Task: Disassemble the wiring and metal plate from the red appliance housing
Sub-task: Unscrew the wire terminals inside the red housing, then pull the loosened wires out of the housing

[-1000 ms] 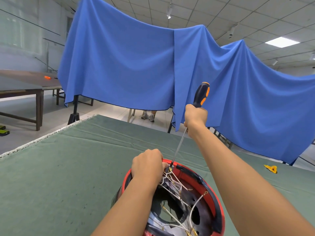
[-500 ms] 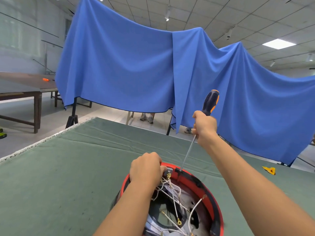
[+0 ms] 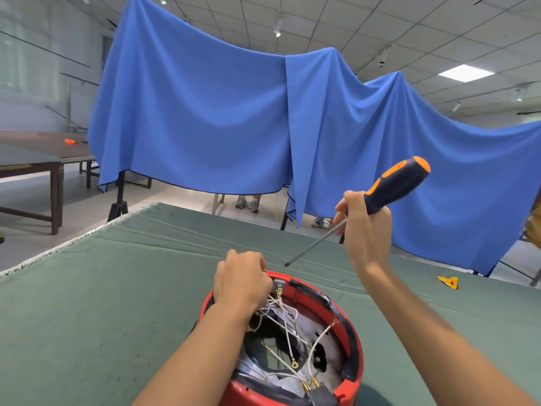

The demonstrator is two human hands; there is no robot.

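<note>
The round red appliance housing (image 3: 352,332) lies open side up on the green table cloth at the bottom centre. Inside it, white wires (image 3: 288,338) with brass terminals cross over a shiny metal plate (image 3: 330,356). My left hand (image 3: 243,284) grips the housing's far left rim, fingers curled over the edge near the wire bundle. My right hand (image 3: 364,230) holds a screwdriver (image 3: 392,187) with a dark blue and orange handle up in the air. Its shaft slants down to the left, the tip clear of the housing.
The green cloth-covered table (image 3: 102,303) spreads to the left and right. A small yellow piece (image 3: 448,282) lies on it at the far right. Blue drapes (image 3: 205,112) hang behind the table. Brown tables (image 3: 32,164) stand at the far left.
My right hand has lifted the screwdriver out of the housing and swung it up and to the right. The shaft now slants instead of pointing down. My left hand stays on the rim.
</note>
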